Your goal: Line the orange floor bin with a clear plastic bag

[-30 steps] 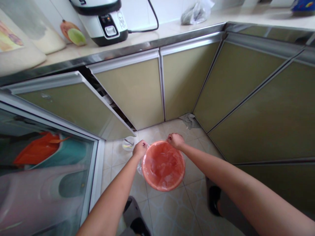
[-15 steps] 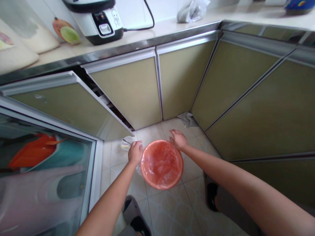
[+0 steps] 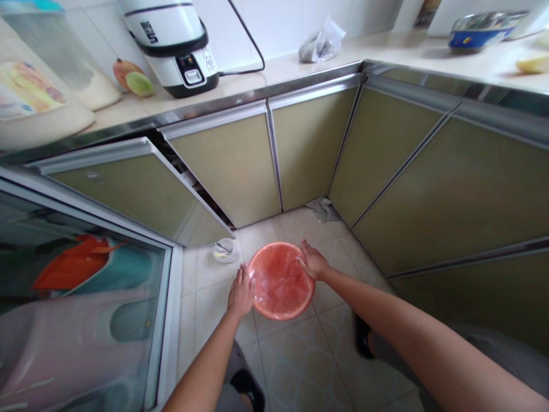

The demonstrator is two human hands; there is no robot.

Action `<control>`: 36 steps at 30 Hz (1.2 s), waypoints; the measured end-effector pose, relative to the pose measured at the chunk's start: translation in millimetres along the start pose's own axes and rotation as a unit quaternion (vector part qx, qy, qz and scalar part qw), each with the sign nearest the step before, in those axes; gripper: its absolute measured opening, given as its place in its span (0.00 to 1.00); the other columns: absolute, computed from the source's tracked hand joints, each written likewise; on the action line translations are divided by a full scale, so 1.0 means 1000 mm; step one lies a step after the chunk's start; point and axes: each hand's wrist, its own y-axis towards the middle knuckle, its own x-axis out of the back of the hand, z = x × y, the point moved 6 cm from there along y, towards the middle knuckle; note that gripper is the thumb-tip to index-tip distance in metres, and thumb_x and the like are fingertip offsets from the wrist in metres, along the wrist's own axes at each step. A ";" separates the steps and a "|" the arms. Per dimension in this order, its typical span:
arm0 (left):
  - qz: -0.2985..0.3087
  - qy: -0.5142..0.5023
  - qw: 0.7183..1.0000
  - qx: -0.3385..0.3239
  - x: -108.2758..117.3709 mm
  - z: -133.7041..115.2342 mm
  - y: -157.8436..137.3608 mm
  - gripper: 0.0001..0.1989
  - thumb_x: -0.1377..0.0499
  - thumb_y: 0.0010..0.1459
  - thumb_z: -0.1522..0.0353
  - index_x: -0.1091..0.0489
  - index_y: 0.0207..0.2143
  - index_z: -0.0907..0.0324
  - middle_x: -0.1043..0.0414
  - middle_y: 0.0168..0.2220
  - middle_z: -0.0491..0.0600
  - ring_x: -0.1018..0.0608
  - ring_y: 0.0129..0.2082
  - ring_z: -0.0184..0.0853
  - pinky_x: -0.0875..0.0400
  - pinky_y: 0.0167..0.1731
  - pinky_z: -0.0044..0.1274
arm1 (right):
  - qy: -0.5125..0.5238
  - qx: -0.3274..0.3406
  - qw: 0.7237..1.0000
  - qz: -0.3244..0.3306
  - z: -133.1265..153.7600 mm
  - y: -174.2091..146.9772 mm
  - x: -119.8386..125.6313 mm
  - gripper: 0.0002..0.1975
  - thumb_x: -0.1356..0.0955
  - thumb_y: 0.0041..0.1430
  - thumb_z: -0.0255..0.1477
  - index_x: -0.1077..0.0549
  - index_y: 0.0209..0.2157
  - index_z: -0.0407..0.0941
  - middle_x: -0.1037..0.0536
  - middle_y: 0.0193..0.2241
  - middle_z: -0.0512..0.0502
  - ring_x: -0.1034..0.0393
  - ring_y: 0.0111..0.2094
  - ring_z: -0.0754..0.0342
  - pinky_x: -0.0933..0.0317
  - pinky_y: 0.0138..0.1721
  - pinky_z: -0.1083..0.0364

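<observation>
An orange-red round trash bin (image 3: 278,316) stands on the tiled floor in front of me. A clear plastic bag (image 3: 285,280) lines its inside and folds over the rim. My left hand (image 3: 241,290) holds the rim on the left, thumb near the inner edge and fingers along the outside. On the right, my right hand (image 3: 314,262) grips the rim, its thumb over the inside and its fingers outside. The bin's lower part is hidden from above.
A partly open cabinet door (image 3: 128,189) and a small clear container (image 3: 226,250) are at the left. A grey cloth (image 3: 322,210) lies in the floor corner. The counter bears a rice cooker (image 3: 184,51), a bagged item (image 3: 321,43) and a blue bowl (image 3: 478,35). My feet flank the bin.
Both hands have closed in on the rim; the left moved down along the side, and the right thumb now reaches over the edge. The view has tilted up slightly.
</observation>
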 end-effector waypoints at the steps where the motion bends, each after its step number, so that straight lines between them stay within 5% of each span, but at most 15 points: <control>1: 0.001 -0.003 1.000 0.012 0.002 0.009 -0.006 0.34 0.55 0.73 0.62 0.54 0.77 0.63 0.51 0.75 0.64 0.42 0.74 0.47 0.40 0.69 0.39 | 0.014 -0.019 1.000 0.002 -0.010 -0.005 0.001 0.41 0.43 0.73 0.42 0.57 0.76 0.31 0.55 0.75 0.27 0.58 0.76 0.43 0.54 0.73 0.46; 4: -0.026 -0.002 0.999 0.041 0.014 0.017 -0.020 0.35 0.56 0.73 0.59 0.53 0.76 0.67 0.54 0.76 0.67 0.45 0.75 0.49 0.41 0.69 0.40 | 0.046 -0.057 0.997 -0.027 -0.020 -0.025 0.012 0.39 0.45 0.74 0.43 0.57 0.77 0.38 0.54 0.76 0.33 0.54 0.75 0.46 0.49 0.71 0.47; 7: -0.057 -0.003 0.998 0.018 0.024 -0.010 -0.027 0.34 0.57 0.73 0.60 0.53 0.76 0.67 0.56 0.76 0.65 0.48 0.76 0.48 0.44 0.71 0.40 | 0.039 -0.047 0.995 -0.079 0.001 -0.045 0.026 0.35 0.46 0.75 0.40 0.53 0.77 0.41 0.55 0.76 0.37 0.49 0.73 0.47 0.46 0.69 0.49; 12: -0.036 0.014 0.997 -0.073 0.013 -0.069 -0.041 0.33 0.55 0.73 0.62 0.52 0.76 0.64 0.57 0.77 0.60 0.54 0.77 0.47 0.52 0.73 0.42 | -0.041 0.113 0.991 -0.063 0.058 -0.078 0.015 0.36 0.40 0.72 0.37 0.47 0.75 0.38 0.57 0.76 0.36 0.61 0.76 0.42 0.59 0.74 0.42; 16: -0.010 0.024 0.998 -0.057 0.001 -0.065 -0.052 0.34 0.54 0.71 0.65 0.54 0.77 0.61 0.55 0.77 0.60 0.52 0.77 0.46 0.50 0.72 0.43 | -0.080 0.209 0.975 -0.007 0.061 -0.097 -0.012 0.37 0.37 0.70 0.40 0.45 0.75 0.39 0.54 0.76 0.36 0.65 0.77 0.41 0.65 0.74 0.38; 26: -0.021 -0.009 1.000 0.020 -0.003 -0.029 -0.051 0.35 0.56 0.71 0.66 0.57 0.77 0.66 0.58 0.77 0.64 0.46 0.75 0.46 0.44 0.70 0.41 | -0.073 0.094 0.991 -0.062 0.011 -0.079 -0.020 0.40 0.42 0.73 0.41 0.55 0.76 0.33 0.59 0.76 0.31 0.65 0.77 0.41 0.64 0.74 0.39; 33: -0.021 0.033 0.994 -0.100 0.024 -0.071 0.003 0.35 0.53 0.70 0.67 0.54 0.77 0.61 0.58 0.78 0.58 0.55 0.77 0.44 0.57 0.74 0.42 | -0.059 0.092 0.992 -0.056 0.035 -0.039 -0.004 0.43 0.42 0.72 0.42 0.61 0.77 0.36 0.63 0.77 0.35 0.73 0.77 0.43 0.67 0.75 0.40; 36: 0.002 0.017 0.997 -0.069 0.020 -0.077 0.035 0.35 0.52 0.70 0.67 0.53 0.76 0.64 0.57 0.77 0.61 0.53 0.77 0.47 0.53 0.73 0.42 | -0.045 0.069 0.996 -0.030 0.044 -0.013 -0.004 0.44 0.40 0.69 0.40 0.60 0.77 0.35 0.62 0.77 0.34 0.70 0.77 0.42 0.65 0.75 0.42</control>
